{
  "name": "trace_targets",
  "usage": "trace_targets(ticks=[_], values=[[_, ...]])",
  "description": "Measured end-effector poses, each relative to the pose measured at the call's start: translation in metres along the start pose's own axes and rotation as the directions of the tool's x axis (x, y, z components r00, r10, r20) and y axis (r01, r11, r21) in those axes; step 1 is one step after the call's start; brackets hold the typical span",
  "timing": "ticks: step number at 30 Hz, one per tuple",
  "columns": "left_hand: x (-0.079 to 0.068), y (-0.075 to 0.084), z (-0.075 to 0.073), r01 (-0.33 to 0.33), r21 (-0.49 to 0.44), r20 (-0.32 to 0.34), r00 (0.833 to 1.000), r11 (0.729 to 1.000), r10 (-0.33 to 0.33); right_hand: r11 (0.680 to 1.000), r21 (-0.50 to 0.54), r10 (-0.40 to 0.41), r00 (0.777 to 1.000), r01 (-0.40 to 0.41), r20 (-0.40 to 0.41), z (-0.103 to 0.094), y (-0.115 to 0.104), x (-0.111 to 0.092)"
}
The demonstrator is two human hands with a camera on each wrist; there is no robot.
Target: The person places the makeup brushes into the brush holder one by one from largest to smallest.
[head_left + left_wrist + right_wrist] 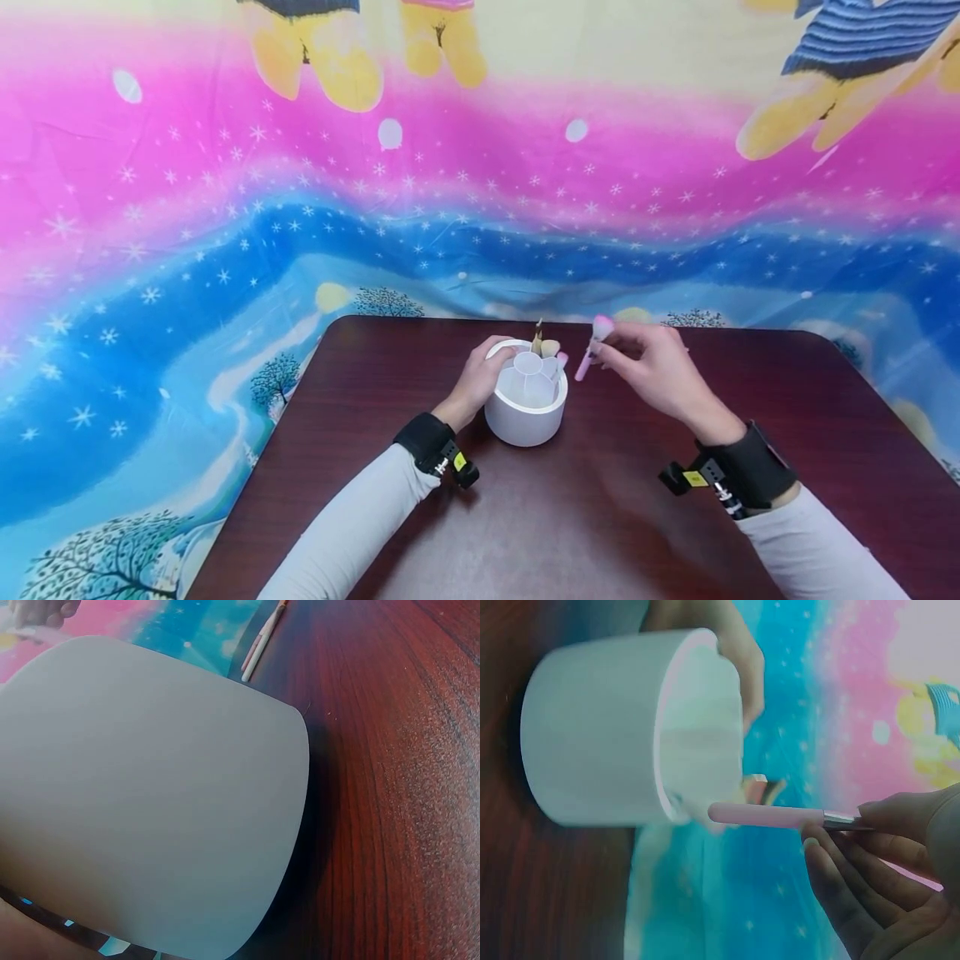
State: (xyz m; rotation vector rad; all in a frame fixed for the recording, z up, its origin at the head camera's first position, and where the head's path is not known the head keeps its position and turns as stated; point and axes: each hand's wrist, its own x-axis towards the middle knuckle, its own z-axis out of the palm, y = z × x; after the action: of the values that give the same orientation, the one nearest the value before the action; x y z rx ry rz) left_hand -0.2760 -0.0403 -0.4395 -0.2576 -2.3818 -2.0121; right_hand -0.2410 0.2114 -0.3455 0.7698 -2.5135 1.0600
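Near the far edge of the desk (517, 517), the left hand (480, 373) gripped the white holder (525, 425); the right hand (658, 368) pinched a pink brush (584, 365) in the air just beside it.

The near compartments (542, 392) of the white holder (525, 428) lie open from above, and the tabletop (517, 517) leaves room in front. Standing brushes (550, 347) crowd its far side; the left hand (477, 377) blocks its left.

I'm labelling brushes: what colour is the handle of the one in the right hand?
Pale pink handle; the right wrist view shows it best.
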Motion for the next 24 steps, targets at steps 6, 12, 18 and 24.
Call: trace_targets(ticks=[6,12,18,24], values=[[0.0,0.0,0.0,0.0,-0.011,-0.001,1.0,1.0,0.0,0.999,0.033,-0.012,0.997,0.01,0.08,0.02,-0.006,0.001],[0.001,0.0,0.0,-0.011,-0.01,-0.008,1.0,1.0,0.011,0.999,0.036,-0.002,0.992,-0.003,0.125,0.031,-0.006,0.001],[0.001,-0.001,0.0,-0.013,-0.015,-0.011,1.0,1.0,0.013,0.999,0.046,0.012,0.99,-0.019,0.143,0.03,0.003,0.0],[0.001,-0.001,0.001,-0.013,-0.013,-0.012,1.0,1.0,0.013,0.999,0.001,0.047,0.992,-0.048,0.12,0.02,0.029,0.003]])
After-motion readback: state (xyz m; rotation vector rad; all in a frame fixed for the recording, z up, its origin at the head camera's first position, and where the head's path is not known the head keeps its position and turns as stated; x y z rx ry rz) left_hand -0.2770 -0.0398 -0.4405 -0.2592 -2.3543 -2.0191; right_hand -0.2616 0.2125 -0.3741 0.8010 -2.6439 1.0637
